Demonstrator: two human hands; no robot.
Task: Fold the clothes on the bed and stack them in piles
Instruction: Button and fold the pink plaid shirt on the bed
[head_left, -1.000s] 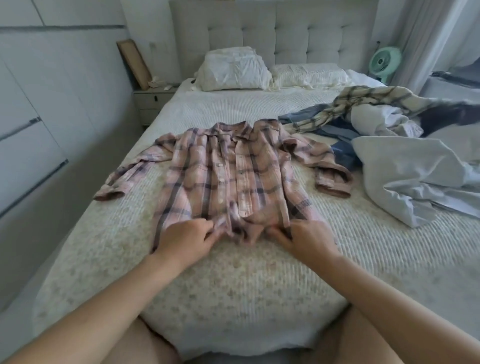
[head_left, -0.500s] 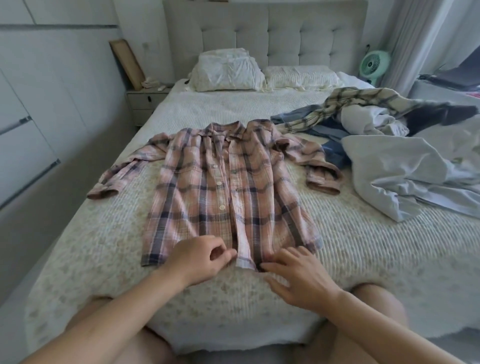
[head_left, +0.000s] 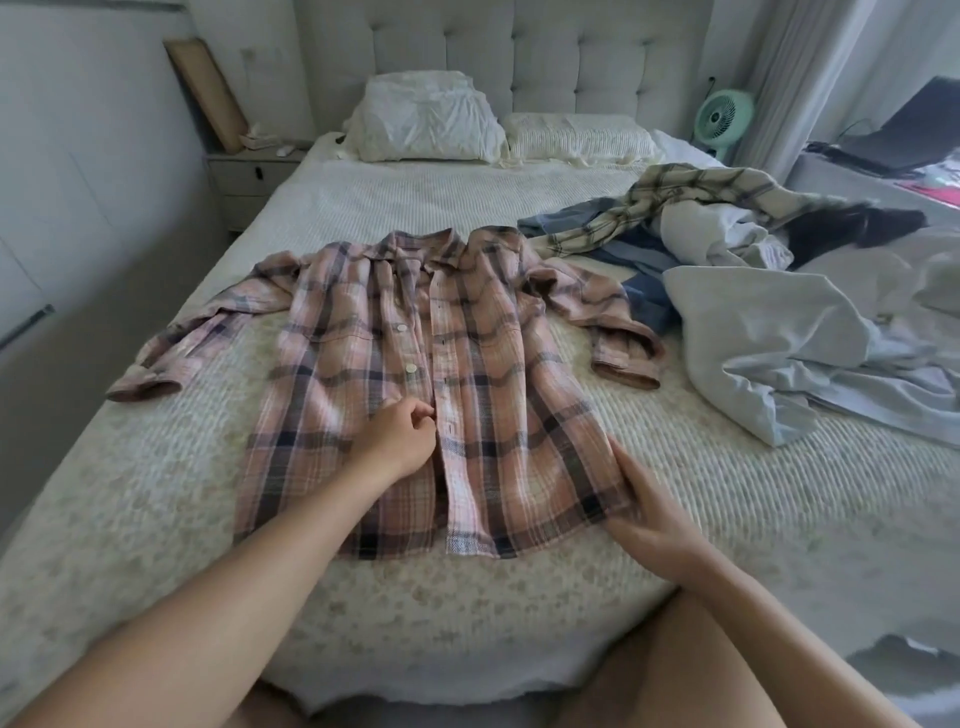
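The pink plaid shirt (head_left: 415, 374) lies flat near the bed's (head_left: 727, 493) foot edge: light, limp cloth. The left hand (head_left: 397, 436) apparently pinches its button strip; the right hand (head_left: 644, 512), fingers spread, presses the hem corner. Best lifted by its side seams.

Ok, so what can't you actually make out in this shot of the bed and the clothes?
Head view only:
- Left hand: its curled fingers hide whether it pinches the pink plaid shirt.
- Clothes pile: garments overlap, so their number and kinds are unclear; the dark one is blurred.
- Grey garment: cut off by the right edge.
- Nightstand: small items on top are too small to identify.
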